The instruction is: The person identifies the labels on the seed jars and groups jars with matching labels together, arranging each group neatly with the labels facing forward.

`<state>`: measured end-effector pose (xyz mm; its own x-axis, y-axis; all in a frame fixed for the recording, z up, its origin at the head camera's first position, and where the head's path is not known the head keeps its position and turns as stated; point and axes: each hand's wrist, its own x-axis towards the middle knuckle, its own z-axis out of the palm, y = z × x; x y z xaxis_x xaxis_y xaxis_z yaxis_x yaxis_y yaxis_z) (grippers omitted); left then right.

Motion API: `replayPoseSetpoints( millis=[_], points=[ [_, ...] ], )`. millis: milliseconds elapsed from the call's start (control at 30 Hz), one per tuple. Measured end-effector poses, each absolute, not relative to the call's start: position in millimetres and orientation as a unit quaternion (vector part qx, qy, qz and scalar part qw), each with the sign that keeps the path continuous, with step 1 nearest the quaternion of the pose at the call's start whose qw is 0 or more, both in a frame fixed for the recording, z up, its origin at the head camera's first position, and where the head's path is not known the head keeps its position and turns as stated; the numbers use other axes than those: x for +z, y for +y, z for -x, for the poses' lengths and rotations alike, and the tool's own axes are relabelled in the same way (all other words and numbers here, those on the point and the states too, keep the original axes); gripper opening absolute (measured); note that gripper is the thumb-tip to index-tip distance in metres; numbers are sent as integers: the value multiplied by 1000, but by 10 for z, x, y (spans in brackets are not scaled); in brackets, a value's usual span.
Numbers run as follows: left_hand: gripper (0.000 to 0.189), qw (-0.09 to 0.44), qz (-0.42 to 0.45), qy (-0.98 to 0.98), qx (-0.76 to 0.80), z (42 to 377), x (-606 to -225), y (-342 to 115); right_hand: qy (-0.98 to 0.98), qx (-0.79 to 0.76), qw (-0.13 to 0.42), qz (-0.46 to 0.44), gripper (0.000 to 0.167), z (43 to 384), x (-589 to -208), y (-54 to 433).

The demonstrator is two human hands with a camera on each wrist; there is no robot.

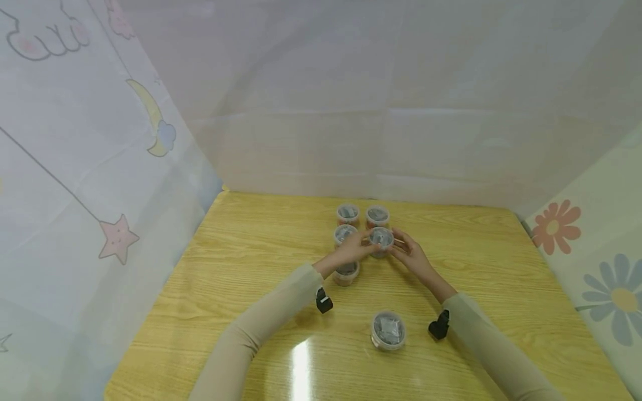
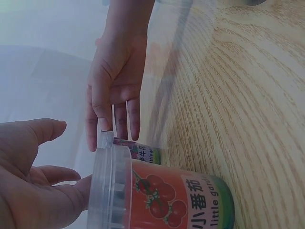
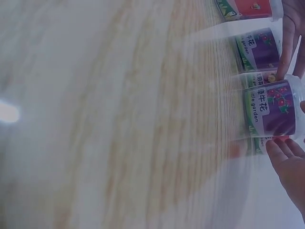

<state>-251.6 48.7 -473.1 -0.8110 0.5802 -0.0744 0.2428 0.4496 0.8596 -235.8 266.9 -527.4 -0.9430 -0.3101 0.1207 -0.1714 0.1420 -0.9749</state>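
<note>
My left hand and right hand flank a clear-lidded plastic tub from either side. In the right wrist view this tub wears a purple label reading "little garden" and stands on the wood. The right fingers lie fairly straight along its side, and in the left wrist view the right thumb meets its lid. Extended left fingers reach to the lid's other side. Beneath the left wrist stands a red-labelled tomato tub, partly overlapped by the left hand.
Behind the hands are two more tubs, a left one and a right one. Another tub sits partly behind the left hand. One tub stands apart near the front of the wooden table. Printed cloth walls surround the tabletop.
</note>
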Motion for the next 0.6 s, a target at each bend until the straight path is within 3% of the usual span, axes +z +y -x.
replayPoseSetpoints(
  millis=[367,600],
  points=[
    [59,166,-268,823,473,2480,-4721,471,775,-604,50,177,60,2171,-4982,2608],
    [61,155,-259,815,494,2478,-4744,449,771,-608,32,186,59,2226,-5142,2667]
  ],
)
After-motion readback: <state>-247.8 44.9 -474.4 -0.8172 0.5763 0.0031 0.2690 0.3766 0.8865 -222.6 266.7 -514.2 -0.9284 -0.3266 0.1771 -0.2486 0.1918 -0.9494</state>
